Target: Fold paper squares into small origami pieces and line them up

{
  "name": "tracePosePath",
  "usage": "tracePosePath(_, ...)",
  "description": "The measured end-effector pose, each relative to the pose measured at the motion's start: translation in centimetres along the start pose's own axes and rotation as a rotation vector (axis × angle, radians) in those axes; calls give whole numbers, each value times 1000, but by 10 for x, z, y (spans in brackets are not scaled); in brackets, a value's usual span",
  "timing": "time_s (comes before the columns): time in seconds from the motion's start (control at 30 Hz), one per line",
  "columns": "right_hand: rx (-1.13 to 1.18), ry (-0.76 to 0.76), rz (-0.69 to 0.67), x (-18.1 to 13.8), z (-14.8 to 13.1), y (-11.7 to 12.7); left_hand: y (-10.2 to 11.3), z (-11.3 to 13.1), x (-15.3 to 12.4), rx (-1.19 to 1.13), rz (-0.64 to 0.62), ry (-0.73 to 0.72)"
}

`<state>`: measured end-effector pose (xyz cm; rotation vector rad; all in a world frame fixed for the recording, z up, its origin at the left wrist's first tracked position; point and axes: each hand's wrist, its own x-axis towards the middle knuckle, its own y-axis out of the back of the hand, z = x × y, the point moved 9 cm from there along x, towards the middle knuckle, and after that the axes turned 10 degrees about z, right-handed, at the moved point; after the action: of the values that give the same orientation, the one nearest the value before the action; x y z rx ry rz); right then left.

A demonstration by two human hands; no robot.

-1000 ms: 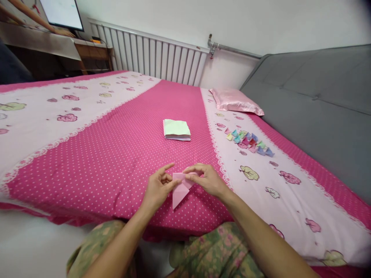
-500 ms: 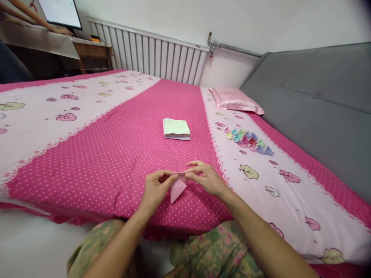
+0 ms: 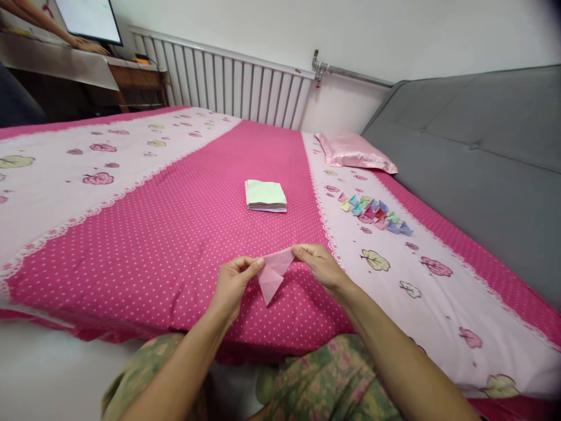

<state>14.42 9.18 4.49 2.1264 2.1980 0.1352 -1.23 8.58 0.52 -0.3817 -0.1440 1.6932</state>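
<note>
A pink sheet of folding paper (image 3: pixel 272 273), creased into a triangular shape with one point hanging down, is stretched between my two hands over the near edge of the bed. My left hand (image 3: pixel 233 286) pinches its left corner between thumb and fingers. At the upper right corner, the thumb and fingers of my right hand (image 3: pixel 322 266) are closed on the paper. Beyond my hands lies a square stack of coloured paper (image 3: pixel 266 195) with a pale green sheet on top. Several small folded paper pieces (image 3: pixel 374 214) in mixed colours sit in a cluster to the right.
The bed sheet (image 3: pixel 184 204) is pink with white dots and printed pale bands. A pink pillow (image 3: pixel 355 152) lies against the grey headboard (image 3: pixel 473 123). A radiator (image 3: pixel 223 76) lines the wall. Another person's arm (image 3: pixel 56 29) rests on a desk by a monitor (image 3: pixel 90 20).
My right hand has moved right and slightly up, with its fingers now at the paper's corner. More of the pink paper shows between my hands, and its hanging point has shifted a little right.
</note>
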Motion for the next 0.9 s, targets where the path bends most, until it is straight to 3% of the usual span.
tracePosePath(0.33, 254, -83, -38, -4, 0, -6, -2, -23, 1, -157, -55, 256)
tracePosePath(0.57, 253, 20, -85, -6, -15, -8, -3, -25, 3, -238, -77, 314)
tracePosePath(0.9, 270, 67, -41, -5, -17, -5, -12, -28, -7, -256, -102, 386)
